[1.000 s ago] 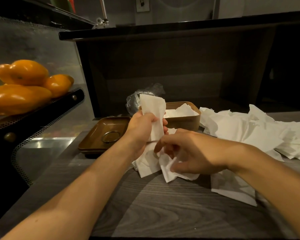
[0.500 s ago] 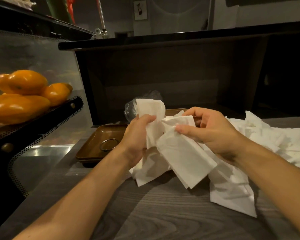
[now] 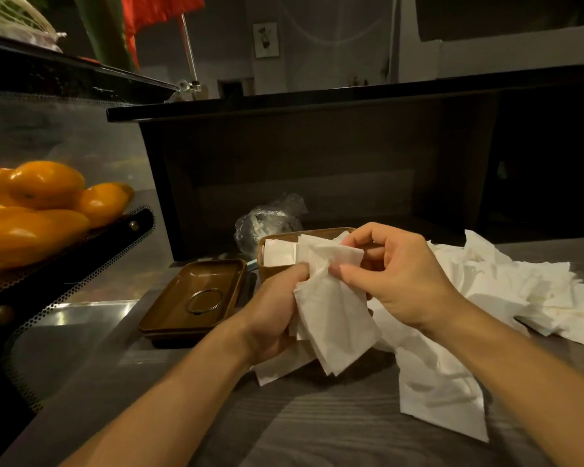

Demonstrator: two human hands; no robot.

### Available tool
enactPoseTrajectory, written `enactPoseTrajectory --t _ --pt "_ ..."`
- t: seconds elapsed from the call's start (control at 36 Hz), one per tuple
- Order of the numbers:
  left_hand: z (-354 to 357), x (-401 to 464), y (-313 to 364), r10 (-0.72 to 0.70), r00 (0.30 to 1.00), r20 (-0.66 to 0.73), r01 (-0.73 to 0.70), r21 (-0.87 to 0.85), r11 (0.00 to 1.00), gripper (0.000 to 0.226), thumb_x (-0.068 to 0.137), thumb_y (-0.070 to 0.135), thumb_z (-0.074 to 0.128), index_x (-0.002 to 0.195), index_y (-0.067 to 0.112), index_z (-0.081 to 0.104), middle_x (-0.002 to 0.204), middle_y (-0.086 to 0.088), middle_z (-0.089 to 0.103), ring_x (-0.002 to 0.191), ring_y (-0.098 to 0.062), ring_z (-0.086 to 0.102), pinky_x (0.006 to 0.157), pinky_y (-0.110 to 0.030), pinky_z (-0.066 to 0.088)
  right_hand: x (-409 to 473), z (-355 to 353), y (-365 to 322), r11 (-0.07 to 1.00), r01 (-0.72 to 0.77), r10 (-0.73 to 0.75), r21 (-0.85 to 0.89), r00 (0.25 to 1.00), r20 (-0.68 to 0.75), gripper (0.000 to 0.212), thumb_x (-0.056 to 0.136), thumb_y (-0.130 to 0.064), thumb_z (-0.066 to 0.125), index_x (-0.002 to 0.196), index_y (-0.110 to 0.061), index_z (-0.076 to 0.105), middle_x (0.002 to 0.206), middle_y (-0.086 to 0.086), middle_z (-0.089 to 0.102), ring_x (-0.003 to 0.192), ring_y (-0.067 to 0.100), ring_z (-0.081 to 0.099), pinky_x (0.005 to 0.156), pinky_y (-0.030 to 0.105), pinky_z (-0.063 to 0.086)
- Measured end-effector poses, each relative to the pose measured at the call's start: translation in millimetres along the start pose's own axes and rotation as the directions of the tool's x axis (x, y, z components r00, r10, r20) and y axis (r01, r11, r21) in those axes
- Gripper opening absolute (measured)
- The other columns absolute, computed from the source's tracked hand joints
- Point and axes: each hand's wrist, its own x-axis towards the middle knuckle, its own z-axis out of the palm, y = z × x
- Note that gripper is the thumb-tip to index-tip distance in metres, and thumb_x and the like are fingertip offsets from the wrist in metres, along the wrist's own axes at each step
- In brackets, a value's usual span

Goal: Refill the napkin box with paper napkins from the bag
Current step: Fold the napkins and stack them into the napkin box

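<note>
A stack of white paper napkins is held between both hands just in front of the brown napkin box. My left hand grips the stack from the left side. My right hand pinches its upper edge with thumb and fingers. The box holds a few napkins and is partly hidden behind the hands. A crumpled clear plastic bag lies behind the box. Many loose napkins are spread over the table to the right.
The brown box lid lies upside down to the left, with a metal ring in it. Orange fruits sit on a black perforated stand at far left. A dark counter wall rises behind the grey wooden table.
My right hand has brought its napkin over onto the bundle in my left hand, and both hands now hold one stack. The stack sits lower, in front of the box.
</note>
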Motion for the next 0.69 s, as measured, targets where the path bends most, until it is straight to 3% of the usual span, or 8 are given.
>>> enactPoseTrajectory --t 0.11,0.22,0.31,0.44,0.53,0.61,0.69 --pt "1 -2 1 -0.03 1.0 -0.008 0.029 -0.1 0.995 0.036 0.102 0.041 0.032 0.114 0.022 0.06 0.088 -0.004 0.074 0.087 -0.021 0.068 0.087 -0.041 0.052 0 1 2 0.999 0.024 -0.024 -0.039 1.0 -0.004 0.028 0.079 -0.027 0.083 0.096 -0.036 0.064 0.097 -0.02 0.069 0.086 0.007 0.071 0.068 0.02 0.061" --pt "4 -1 0 0.018 1.0 0.017 -0.015 -0.16 0.987 0.05 0.086 0.058 0.04 0.118 0.026 0.062 0.104 -0.006 0.077 0.097 -0.025 0.072 0.093 -0.045 0.056 1 3 5 1.0 0.006 -0.006 -0.027 1.0 -0.013 0.027 0.079 -0.031 0.083 0.096 -0.037 0.063 0.097 -0.02 0.069 0.087 0.008 0.071 0.069 0.021 0.062" --pt "5 -1 -2 0.012 0.999 0.03 -0.006 -0.174 0.985 0.051 0.085 0.053 0.045 0.125 0.025 0.061 0.117 -0.01 0.073 0.106 -0.029 0.07 0.094 -0.047 0.057 0 5 7 0.996 0.025 -0.029 -0.081 0.998 -0.051 0.029 0.08 -0.036 0.083 0.097 -0.04 0.06 0.097 -0.022 0.066 0.086 0.005 0.068 0.067 0.016 0.059" --pt "5 2 -2 -0.045 0.999 -0.006 0.043 -0.182 0.982 0.037 0.088 0.045 0.049 0.119 0.03 0.063 0.109 -0.007 0.076 0.103 -0.027 0.071 0.094 -0.049 0.056 -2 8 10 0.924 0.23 -0.274 -0.307 0.955 -0.11 0.049 0.079 -0.033 0.084 0.109 -0.045 0.047 0.106 -0.023 0.045 0.094 -0.001 0.055 0.071 -0.001 0.046" --pt "3 2 -2 -0.047 0.999 -0.02 0.042 -0.201 0.979 0.042 0.101 0.041 0.038 0.106 0.028 0.077 0.105 -0.008 0.075 0.096 -0.026 0.071 0.088 -0.045 0.056 -1 8 10 0.855 0.335 -0.385 -0.396 0.922 -0.05 0.035 0.078 -0.037 0.077 0.105 -0.04 0.055 0.116 -0.022 0.04 0.108 0.002 0.05 0.078 0.004 0.047" --pt "3 1 -3 -0.049 0.999 -0.014 0.045 -0.197 0.979 0.044 0.102 0.043 0.035 0.113 0.023 0.073 0.104 -0.01 0.074 0.091 -0.024 0.07 0.081 -0.041 0.057 -2 11 13 0.877 0.321 -0.335 -0.358 0.942 0.026 0.025 0.083 -0.038 0.076 0.105 -0.034 0.065 0.121 -0.021 0.041 0.114 0.002 0.047 0.088 0.014 0.048" --pt "3 1 -2 -0.058 0.998 -0.023 0.051 -0.214 0.975 0.044 0.102 0.044 0.034 0.125 0.02 0.063 0.107 -0.011 0.075 0.094 -0.025 0.072 0.083 -0.042 0.059 -3 12 11 0.913 0.252 -0.242 -0.32 0.968 0.069 0.035 0.082 -0.048 0.078 0.11 -0.044 0.056 0.123 -0.025 0.037 0.114 -0.001 0.044 0.084 0.01 0.043"
